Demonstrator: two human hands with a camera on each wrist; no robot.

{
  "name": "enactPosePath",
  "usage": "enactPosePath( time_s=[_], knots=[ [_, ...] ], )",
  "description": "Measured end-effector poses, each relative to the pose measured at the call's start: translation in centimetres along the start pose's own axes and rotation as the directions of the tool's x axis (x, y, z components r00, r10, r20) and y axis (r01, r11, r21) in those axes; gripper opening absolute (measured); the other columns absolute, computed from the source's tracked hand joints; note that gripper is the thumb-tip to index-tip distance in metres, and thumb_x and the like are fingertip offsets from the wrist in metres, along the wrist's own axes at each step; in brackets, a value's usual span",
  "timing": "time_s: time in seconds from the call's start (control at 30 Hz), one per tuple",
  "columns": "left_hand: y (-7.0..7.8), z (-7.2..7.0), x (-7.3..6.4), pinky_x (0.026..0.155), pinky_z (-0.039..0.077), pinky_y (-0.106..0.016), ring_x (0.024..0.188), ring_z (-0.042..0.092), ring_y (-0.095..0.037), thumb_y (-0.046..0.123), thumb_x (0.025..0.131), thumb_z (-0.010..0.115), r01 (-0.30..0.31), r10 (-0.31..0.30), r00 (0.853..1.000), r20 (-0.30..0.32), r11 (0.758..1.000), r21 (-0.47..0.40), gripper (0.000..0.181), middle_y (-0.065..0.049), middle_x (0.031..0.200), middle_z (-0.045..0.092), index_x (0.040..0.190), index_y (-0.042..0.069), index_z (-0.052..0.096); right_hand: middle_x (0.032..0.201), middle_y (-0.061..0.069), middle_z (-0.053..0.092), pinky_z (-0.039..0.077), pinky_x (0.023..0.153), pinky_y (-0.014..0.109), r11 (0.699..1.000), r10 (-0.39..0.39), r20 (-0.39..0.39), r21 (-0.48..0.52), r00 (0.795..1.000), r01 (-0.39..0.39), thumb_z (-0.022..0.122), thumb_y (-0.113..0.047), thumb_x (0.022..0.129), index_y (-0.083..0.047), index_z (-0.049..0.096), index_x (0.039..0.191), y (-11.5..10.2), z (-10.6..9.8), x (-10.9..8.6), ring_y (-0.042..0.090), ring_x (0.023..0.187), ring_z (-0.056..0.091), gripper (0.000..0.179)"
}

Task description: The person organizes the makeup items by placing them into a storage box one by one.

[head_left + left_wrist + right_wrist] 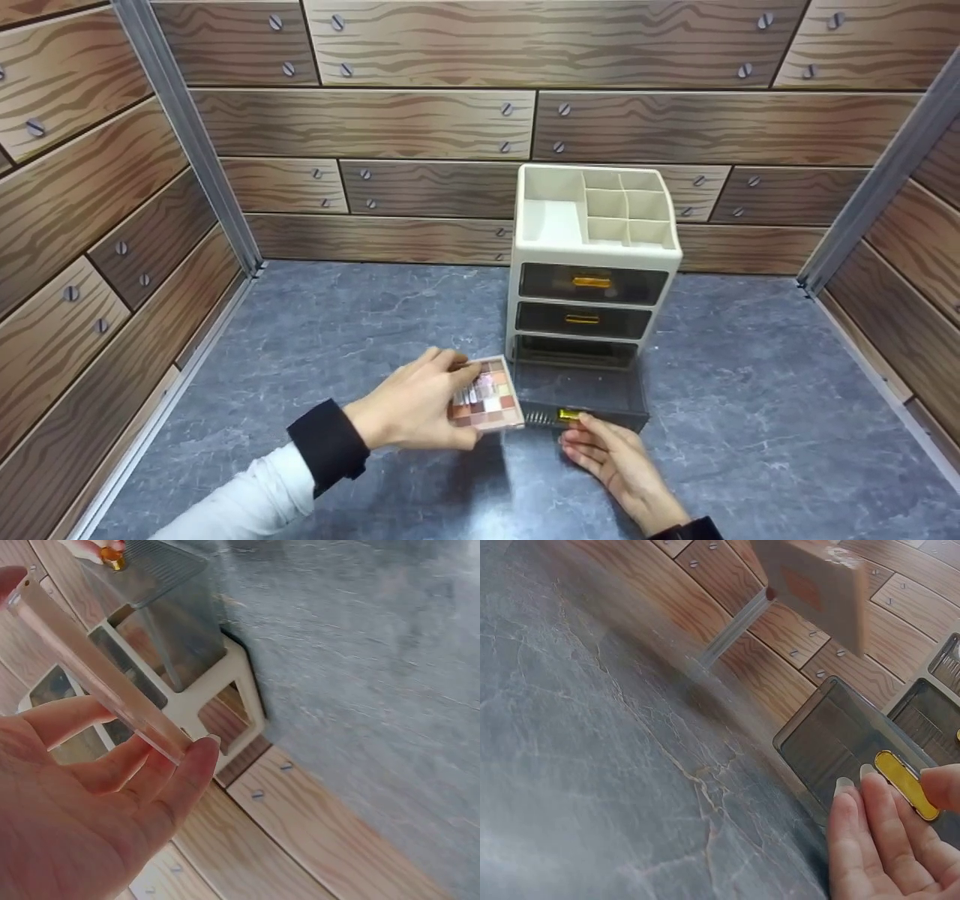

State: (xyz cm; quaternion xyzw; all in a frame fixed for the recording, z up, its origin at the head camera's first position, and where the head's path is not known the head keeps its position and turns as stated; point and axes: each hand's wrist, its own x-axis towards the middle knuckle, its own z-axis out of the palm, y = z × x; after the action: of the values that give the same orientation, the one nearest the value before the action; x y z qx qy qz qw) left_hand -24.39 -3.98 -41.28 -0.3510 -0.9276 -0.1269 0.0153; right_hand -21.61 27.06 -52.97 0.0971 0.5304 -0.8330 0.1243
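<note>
My left hand (420, 405) grips a square eyeshadow palette (487, 394) by its edges, tilted, with its grid of pink, brown and orange pans facing up. It hovers just left of a pulled-out bottom drawer (592, 382) of smoky clear plastic. From the left wrist view, the palette's pale pink side (101, 679) runs between thumb and fingers. At the drawer's front, my right hand (619, 465) pinches the gold handle (905, 785) between thumb and fingers. The drawer belongs to a cream desktop organizer (600, 257), whose two upper drawers are closed.
Open compartments (551, 217) of different sizes form the organizer's top. It stands on a grey marble-patterned surface (360, 322) near the back wall (420, 120). Wood-print panels with printed screws enclose the back and both sides, with metal strips (187, 127) at the corners.
</note>
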Motion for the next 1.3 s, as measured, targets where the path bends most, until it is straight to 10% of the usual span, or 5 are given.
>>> enactPosePath(
  time_s=[0.83,1.3],
  knots=[
    [2.0,1.6,7.3,0.112,0.05,-0.04,0.133,0.053,-0.028,0.051,0.077,0.082,-0.142,0.148,0.988,0.04,0.982,-0.125,0.088,-0.014,0.151,0.055,0.15,0.008,0.057,0.088,0.005,0.079,0.063,0.088,0.028,0.999,-0.016,0.033,0.045,0.999,0.014,0.05,-0.012,0.111,-0.007,0.076,0.098,0.3,-0.4,-0.1,0.014,0.088,0.077,0.028],
    [2.1,3.2,11.1,0.116,0.046,-0.041,0.137,0.052,-0.032,0.05,0.077,0.085,-0.108,0.117,0.992,0.052,0.982,-0.158,0.081,-0.015,0.15,0.058,0.144,0.009,0.063,0.093,0.01,0.078,0.062,0.094,0.033,0.998,-0.025,0.057,0.053,0.998,0.023,0.05,-0.011,0.11,-0.003,0.071,0.105,0.4,-0.4,-0.2,0.018,0.092,0.077,0.023]
  ],
)
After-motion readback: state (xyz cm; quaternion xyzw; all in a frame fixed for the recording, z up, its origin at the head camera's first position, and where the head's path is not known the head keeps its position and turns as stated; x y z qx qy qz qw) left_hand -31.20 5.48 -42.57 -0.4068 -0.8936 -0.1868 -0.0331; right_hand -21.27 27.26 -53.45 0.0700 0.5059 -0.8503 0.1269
